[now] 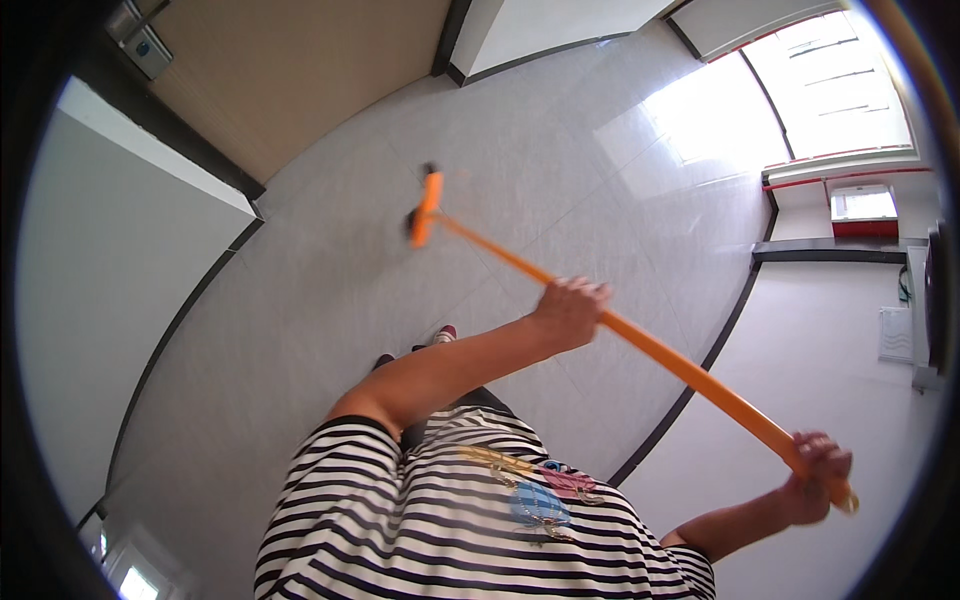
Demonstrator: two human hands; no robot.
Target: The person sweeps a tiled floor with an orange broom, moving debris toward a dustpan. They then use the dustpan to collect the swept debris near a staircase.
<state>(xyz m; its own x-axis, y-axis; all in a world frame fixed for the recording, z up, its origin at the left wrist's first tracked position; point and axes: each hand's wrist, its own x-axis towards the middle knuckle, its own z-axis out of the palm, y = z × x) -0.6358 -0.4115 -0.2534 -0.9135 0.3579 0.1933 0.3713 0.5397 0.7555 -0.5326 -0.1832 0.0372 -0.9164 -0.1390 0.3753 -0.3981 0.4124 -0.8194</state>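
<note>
Both my hands grip the long orange handle [690, 370] of a broom, which slants from upper left to lower right in front of me. My left hand [570, 313] is wrapped round the handle near its middle. Farther up, close to the end of the stick, my right hand [820, 468] is closed on it too. The broom head [427, 210] is orange with dark parts along its edge and is blurred. It is over the grey floor ahead of my feet; whether it touches the floor I cannot tell.
Grey tiles [540, 130] cover the floor. A brown door [320, 70] with a metal lock [145, 50] stands at the upper left. White walls with dark skirting run along both sides. A bright window [830, 90] is at the far right. My shoe [446, 333] shows below my left arm.
</note>
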